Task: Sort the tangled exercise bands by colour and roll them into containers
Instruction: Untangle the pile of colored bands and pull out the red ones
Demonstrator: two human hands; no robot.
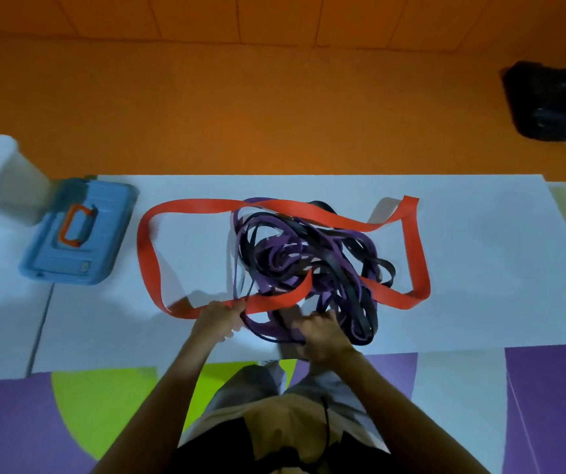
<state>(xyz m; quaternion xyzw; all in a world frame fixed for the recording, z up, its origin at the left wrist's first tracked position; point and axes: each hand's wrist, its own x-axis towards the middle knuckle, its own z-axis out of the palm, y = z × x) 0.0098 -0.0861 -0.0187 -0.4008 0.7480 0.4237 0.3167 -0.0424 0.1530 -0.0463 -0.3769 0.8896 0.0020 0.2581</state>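
Fingers [231,307] of left hand [218,319] curled on red band [144,254], right hand [322,333] gripping purple bands [360,238]; pull red out slowly.

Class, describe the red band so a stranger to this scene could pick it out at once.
Find the white sheet on the orange floor, then the tangle of purple and black bands at its middle. The red band loops widely around and over that tangle, the broadest strip and the only red one.

Bare forearms [168,388], tan top [274,417], thin black cord [326,429]
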